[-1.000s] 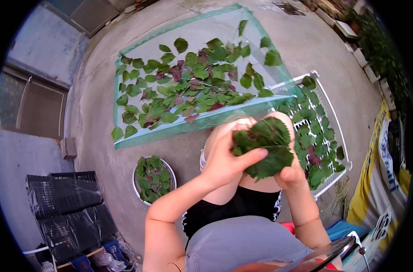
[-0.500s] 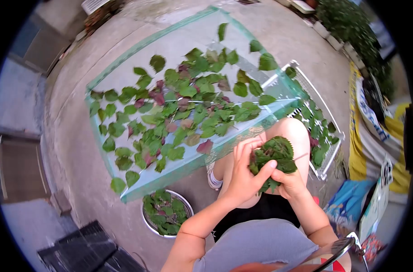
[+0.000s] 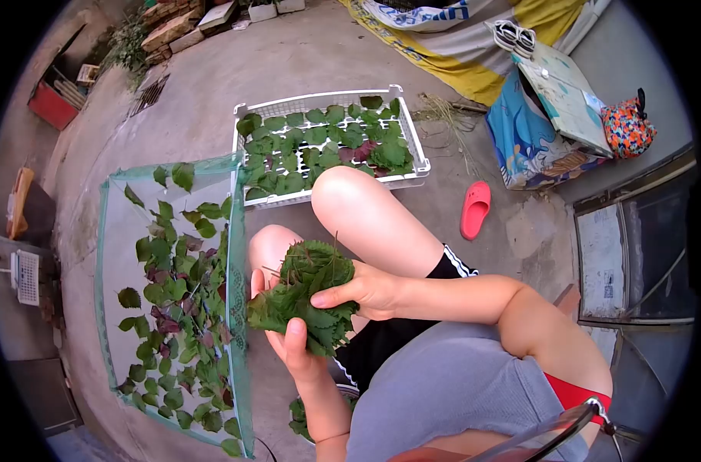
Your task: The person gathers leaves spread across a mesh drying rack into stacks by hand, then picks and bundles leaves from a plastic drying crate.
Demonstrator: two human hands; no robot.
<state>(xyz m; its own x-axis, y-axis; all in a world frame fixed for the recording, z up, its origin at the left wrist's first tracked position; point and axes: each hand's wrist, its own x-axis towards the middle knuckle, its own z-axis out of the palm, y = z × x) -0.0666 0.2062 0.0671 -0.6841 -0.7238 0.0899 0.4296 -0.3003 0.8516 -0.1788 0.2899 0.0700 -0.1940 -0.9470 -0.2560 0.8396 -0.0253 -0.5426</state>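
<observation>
A thick stack of green, serrated perilla leaves (image 3: 308, 281) is held above my lap, stems poking out of its top. My left hand (image 3: 292, 350) cups the stack from the left and below, with the thumb in front and the fingers partly hidden behind it. From the right, my right hand (image 3: 369, 291) grips the same stack, its thumb pressed over the front. Beyond my knees stands a white plastic crate (image 3: 327, 96) with perilla leaves laid in it. To the left, more green and purple leaves (image 3: 169, 289) lie scattered on a green-edged mesh sheet (image 3: 115, 254).
A container of leaves (image 3: 300, 420) is partly hidden behind my left forearm. On the concrete floor at right lies a pink clog (image 3: 476, 209). Farther right are a blue patterned box (image 3: 512, 142), a pair of shoes (image 3: 513, 37) and a colourful bag (image 3: 629, 128).
My view has swung to the right, bringing the crate to the centre and the mesh to the left. Both hands still hold the leaf stack, and their grip on it has shifted.
</observation>
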